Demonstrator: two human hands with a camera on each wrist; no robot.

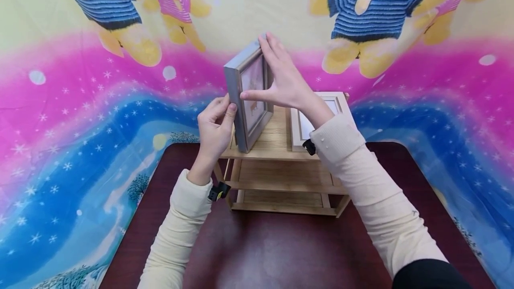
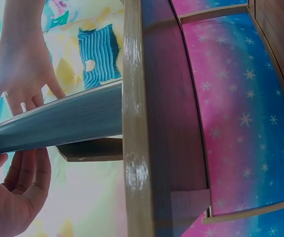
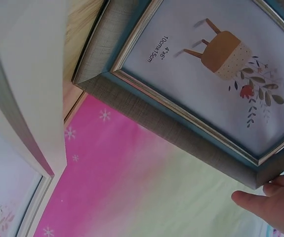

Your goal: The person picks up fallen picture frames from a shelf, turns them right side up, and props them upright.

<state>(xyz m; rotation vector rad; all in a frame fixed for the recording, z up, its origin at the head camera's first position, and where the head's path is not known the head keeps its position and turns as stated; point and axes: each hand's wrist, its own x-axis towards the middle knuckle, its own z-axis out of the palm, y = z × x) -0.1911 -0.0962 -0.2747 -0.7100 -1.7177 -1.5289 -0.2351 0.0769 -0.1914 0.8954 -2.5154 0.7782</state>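
A grey picture frame (image 1: 234, 110) stands upright at the left of the wooden rack's top, turned at an angle. My left hand (image 1: 214, 126) pinches its near side edge between thumb and fingers. Spread wide, my right hand (image 1: 283, 72) touches the frame's upper far corner with its fingertips, the thumb stretched across the front near the side edge. In the right wrist view the frame (image 3: 166, 123) shows a chair-and-flower print, and my right hand (image 3: 275, 200) is at its corner. The left wrist view has the frame's edge (image 2: 62, 121) above my left hand (image 2: 16, 192).
A white picture frame (image 1: 296, 135) lies on the right of the rack top, partly behind my right forearm. The three-level wooden rack (image 1: 281, 186) stands on a dark red table (image 1: 281, 249). A patterned cloth (image 1: 257, 8) hangs behind and on both sides.
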